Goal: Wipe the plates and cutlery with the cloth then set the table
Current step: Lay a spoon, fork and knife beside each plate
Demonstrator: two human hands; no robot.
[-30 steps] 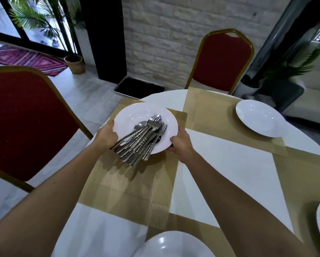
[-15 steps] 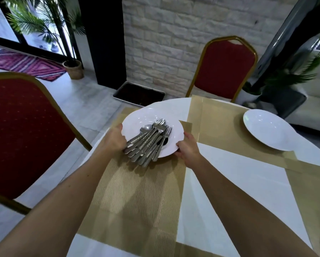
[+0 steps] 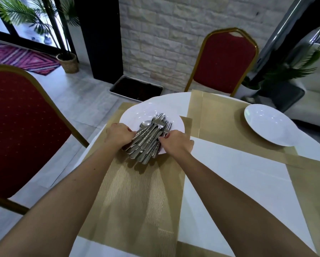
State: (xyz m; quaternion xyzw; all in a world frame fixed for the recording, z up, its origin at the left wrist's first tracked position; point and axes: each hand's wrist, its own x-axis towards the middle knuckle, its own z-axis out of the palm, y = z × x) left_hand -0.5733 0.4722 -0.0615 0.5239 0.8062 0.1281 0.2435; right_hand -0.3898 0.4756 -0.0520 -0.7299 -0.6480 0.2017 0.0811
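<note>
A white plate (image 3: 137, 113) lies on a gold placemat (image 3: 135, 191) at the table's far left edge. On it rests a bundle of steel cutlery (image 3: 149, 136), several forks and spoons, with the handles pointing toward me. My left hand (image 3: 118, 135) grips the handles from the left. From the right, my right hand (image 3: 175, 142) closes its fingers on the same bundle. A second white plate (image 3: 270, 124) sits on another gold placemat (image 3: 216, 119) at the far right. No cloth is in view.
A red chair with a gold frame (image 3: 20, 130) stands close at the left, and another (image 3: 225, 61) behind the table. A dark floor tray (image 3: 137, 88) lies by the stone wall. White tablecloth (image 3: 235, 173) shows between the placemats.
Both hands left the plate's rim and moved inward onto the cutlery handles. The plate now lies on the placemat, a little farther from me.
</note>
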